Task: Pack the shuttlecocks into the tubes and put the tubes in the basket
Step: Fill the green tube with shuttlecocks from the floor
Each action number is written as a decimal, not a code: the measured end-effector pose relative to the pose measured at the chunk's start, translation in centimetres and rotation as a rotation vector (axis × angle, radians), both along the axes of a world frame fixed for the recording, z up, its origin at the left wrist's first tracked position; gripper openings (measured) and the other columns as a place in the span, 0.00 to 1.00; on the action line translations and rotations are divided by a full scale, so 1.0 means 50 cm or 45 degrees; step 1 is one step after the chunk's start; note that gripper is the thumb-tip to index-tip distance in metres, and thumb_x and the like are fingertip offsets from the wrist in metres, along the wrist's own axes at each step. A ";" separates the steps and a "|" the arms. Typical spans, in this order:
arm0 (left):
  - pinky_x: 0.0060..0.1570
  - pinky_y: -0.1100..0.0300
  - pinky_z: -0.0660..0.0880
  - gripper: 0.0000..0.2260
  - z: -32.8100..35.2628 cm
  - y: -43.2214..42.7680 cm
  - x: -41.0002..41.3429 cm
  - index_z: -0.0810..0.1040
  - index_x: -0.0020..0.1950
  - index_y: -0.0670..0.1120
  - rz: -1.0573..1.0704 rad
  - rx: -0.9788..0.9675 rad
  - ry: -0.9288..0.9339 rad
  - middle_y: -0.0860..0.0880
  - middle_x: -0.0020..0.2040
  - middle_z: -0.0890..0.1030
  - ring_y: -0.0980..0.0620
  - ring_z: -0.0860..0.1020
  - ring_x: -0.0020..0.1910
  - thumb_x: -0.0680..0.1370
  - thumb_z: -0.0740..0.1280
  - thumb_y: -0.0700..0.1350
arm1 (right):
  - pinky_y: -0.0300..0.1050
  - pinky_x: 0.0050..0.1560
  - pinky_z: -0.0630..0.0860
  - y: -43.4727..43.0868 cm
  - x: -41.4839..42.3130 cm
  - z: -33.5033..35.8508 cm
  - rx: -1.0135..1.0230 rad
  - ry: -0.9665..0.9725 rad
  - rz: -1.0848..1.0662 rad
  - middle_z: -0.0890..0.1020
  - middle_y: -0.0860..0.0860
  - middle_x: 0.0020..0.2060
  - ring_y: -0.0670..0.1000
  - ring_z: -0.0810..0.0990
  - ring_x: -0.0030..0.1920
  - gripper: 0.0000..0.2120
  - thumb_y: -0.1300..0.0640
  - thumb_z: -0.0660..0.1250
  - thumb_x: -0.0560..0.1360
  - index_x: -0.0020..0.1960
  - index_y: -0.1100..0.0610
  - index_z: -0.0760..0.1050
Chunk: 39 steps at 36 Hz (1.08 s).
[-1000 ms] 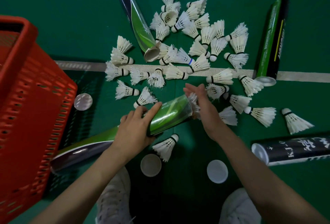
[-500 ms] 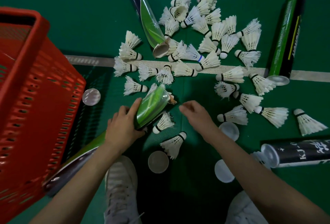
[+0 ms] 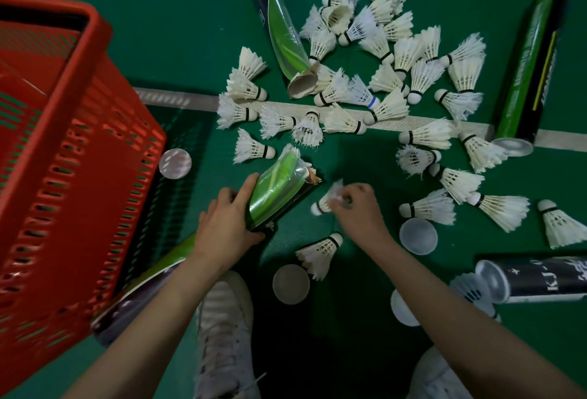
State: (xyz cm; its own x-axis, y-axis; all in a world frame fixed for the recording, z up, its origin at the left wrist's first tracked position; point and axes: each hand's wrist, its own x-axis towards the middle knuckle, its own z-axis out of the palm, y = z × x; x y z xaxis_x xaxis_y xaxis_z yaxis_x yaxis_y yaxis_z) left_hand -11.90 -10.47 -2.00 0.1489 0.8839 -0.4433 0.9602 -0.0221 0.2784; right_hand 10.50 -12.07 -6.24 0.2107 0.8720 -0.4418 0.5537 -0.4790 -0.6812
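White shuttlecocks [image 3: 425, 134] (black-banded) on green floor [image 3: 158, 49] — red slotted basket [image 3: 79, 150], green-black tubes [image 3: 530, 71].

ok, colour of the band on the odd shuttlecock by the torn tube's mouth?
Blue band on that shuttlecock; the others nearby carry black ones. Head view, just above the white line.

On the black tube [image 3: 536, 278] lying by my right forearm, I read white lettering "KJ-", followed by a character cut short at the tube's curve and brush-style characters I cannot make out. The green and black tube [image 3: 530, 71] at far right carries lengthwise white lettering beside a yellow stripe; it is too blurred to read. I find no other legible text.
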 end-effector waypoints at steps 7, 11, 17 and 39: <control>0.58 0.47 0.70 0.48 0.004 -0.013 0.033 0.44 0.77 0.60 -0.122 -0.015 0.028 0.46 0.61 0.67 0.43 0.70 0.59 0.69 0.75 0.53 | 0.36 0.38 0.67 0.019 0.083 0.041 0.285 0.305 -0.683 0.74 0.51 0.44 0.46 0.70 0.40 0.07 0.54 0.64 0.77 0.49 0.57 0.71; 0.57 0.49 0.69 0.47 0.012 -0.016 0.060 0.43 0.77 0.60 -0.203 0.028 0.048 0.46 0.62 0.67 0.43 0.70 0.59 0.70 0.74 0.54 | 0.31 0.35 0.66 0.023 0.108 0.057 0.445 0.376 -0.809 0.73 0.47 0.38 0.45 0.70 0.38 0.07 0.53 0.62 0.78 0.47 0.57 0.70; 0.58 0.49 0.68 0.47 0.021 -0.016 0.095 0.43 0.77 0.59 -0.281 0.114 0.010 0.47 0.63 0.67 0.44 0.70 0.60 0.70 0.73 0.54 | 0.39 0.40 0.67 0.004 0.109 0.084 0.470 0.448 -0.666 0.75 0.48 0.40 0.47 0.71 0.40 0.05 0.53 0.60 0.80 0.47 0.53 0.71; 0.58 0.50 0.67 0.46 0.020 -0.013 0.152 0.47 0.77 0.60 -0.384 0.156 0.058 0.46 0.65 0.68 0.43 0.70 0.61 0.69 0.74 0.53 | 0.49 0.74 0.56 -0.060 0.084 0.070 0.016 0.800 -0.333 0.69 0.46 0.70 0.45 0.64 0.71 0.39 0.25 0.49 0.67 0.71 0.45 0.66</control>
State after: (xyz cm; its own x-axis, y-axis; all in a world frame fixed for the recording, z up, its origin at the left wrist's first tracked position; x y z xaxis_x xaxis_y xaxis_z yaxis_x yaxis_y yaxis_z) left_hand -4.32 -11.13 -1.01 0.3942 0.8503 -0.3486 0.9168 -0.3378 0.2129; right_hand 14.70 -15.06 -2.72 0.1220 0.8330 -0.5397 -0.0819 -0.5335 -0.8418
